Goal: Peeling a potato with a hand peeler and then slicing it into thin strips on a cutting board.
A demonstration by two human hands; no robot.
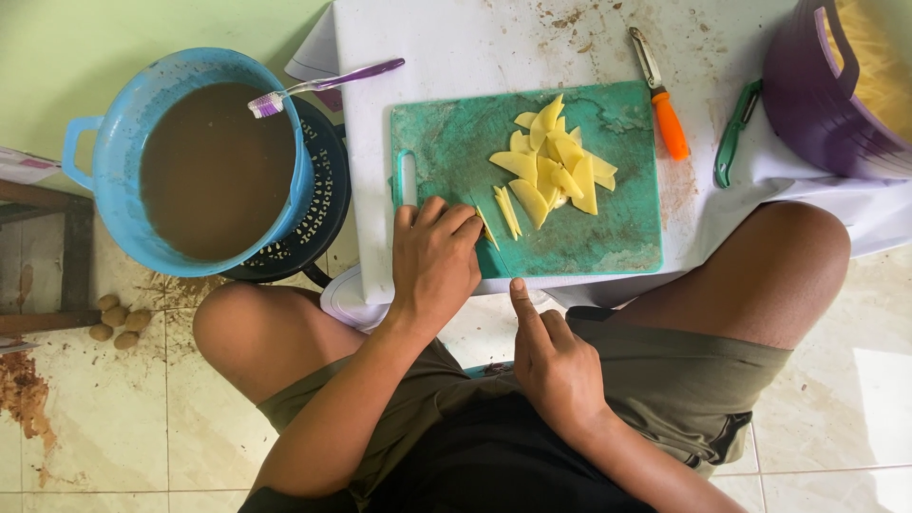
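Two hands: left hand (435, 261) on green cutting board (608, 233), right hand (554, 366) near.

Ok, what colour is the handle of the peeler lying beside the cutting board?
Orange, on the peeler to the right of the green cutting board; the head view shows it.

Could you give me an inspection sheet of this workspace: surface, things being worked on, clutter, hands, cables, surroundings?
Surface: white table, smeared with brown dirt; green cutting board on it.
Job's things: pile of yellow slices and thin yellow strips on the board.
Clutter: orange-handled peeler, green-handled tool, purple basket.
Hands: left hand presses down at the board's near edge; right hand near the board's edge, forefinger extended; whether it holds a knife cannot be told.
Cables: nothing seen.
Surroundings: blue tub of brown water with a purple toothbrush across its rim; small brown potatoes on the dirty tiled floor.
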